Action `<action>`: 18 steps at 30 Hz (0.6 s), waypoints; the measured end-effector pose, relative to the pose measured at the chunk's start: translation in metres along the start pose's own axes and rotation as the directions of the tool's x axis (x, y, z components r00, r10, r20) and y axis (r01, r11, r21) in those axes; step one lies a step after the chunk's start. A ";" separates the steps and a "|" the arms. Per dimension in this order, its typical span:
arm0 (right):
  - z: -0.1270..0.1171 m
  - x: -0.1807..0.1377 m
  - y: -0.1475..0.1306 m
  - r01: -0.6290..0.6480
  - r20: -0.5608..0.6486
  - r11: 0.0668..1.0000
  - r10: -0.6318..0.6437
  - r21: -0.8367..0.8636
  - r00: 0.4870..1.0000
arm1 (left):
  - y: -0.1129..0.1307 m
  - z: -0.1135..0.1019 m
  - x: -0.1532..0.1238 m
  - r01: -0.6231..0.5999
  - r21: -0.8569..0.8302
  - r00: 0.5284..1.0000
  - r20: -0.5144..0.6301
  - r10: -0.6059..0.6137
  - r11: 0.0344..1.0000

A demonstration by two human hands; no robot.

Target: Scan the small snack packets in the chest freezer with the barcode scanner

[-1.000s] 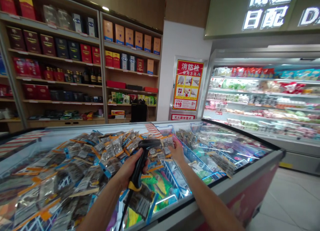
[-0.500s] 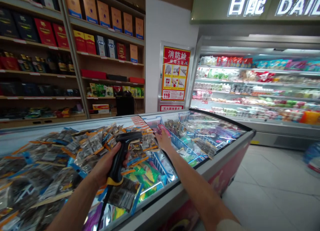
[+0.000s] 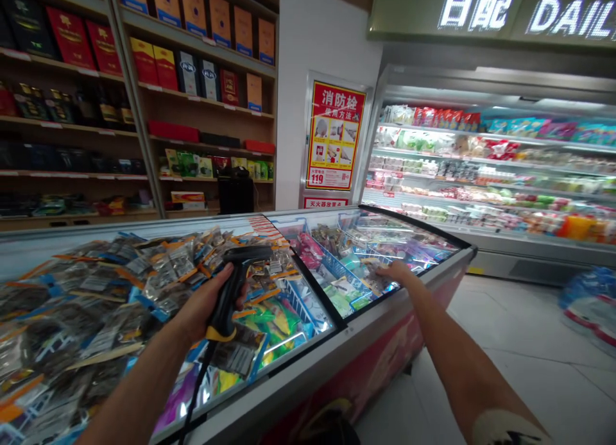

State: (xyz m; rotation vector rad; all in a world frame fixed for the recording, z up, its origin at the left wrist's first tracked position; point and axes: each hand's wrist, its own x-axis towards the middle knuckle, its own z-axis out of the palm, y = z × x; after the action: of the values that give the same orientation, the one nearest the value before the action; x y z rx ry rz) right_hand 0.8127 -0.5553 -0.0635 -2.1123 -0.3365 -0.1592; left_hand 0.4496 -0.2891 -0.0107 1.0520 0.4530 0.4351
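My left hand [image 3: 212, 304] is wrapped round the grip of a black and yellow barcode scanner [image 3: 228, 297], its cable hanging down. The scanner's head sits above a wide heap of clear snack packets [image 3: 110, 285] with orange and blue edges, spread over the freezer's glass top. Farther right, my right hand [image 3: 397, 273] is at a single dark snack packet [image 3: 374, 270] lying on the glass, its fingers closed on the near right edge. Part of that packet is covered by the hand.
Under the glass of the chest freezer [image 3: 308, 361] are blue baskets [image 3: 337, 268] and bagged goods. Shelves of boxes [image 3: 195, 73] and bottles stand behind on the left. A lit refrigerated case [image 3: 433, 230] is at the right; wrapped blue bottles [image 3: 590, 304] are on the floor.
My right hand has moved right and nearer, from over the pink bag area to the single packet. My left hand still holds the scanner in about the same place. The view shifted slightly.
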 end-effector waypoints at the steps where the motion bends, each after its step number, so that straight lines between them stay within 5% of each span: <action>1: 0.004 -0.001 -0.007 -0.040 0.052 0.999 0.039 0.013 0.998 | -0.001 -0.001 0.000 -0.003 0.000 1.000 0.003 0.003 1.000; 5: 0.040 -0.015 -0.050 -0.143 0.137 0.946 0.107 0.291 0.985 | -0.003 -0.003 0.002 -0.004 -0.009 0.998 0.058 0.004 1.000; 9: 0.102 -0.041 -0.099 -0.189 0.188 0.690 0.078 0.699 0.979 | -0.006 -0.004 0.003 0.000 0.010 0.997 0.080 -0.001 1.000; 13: 0.157 -0.065 -0.125 -0.207 0.220 0.543 0.042 0.814 0.975 | -0.007 -0.005 0.002 -0.008 0.035 0.997 0.076 0.005 0.999; 18: 0.179 -0.076 -0.127 -0.213 0.253 0.508 -0.009 0.835 0.967 | -0.008 -0.006 0.005 -0.023 0.067 0.999 0.042 0.021 0.998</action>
State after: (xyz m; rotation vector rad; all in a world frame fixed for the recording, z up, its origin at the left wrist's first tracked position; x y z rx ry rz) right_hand 0.6984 -0.3530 -0.0749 -1.1153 -0.3263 0.2931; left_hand 0.4512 -0.2851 -0.0209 1.1298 0.4221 0.4194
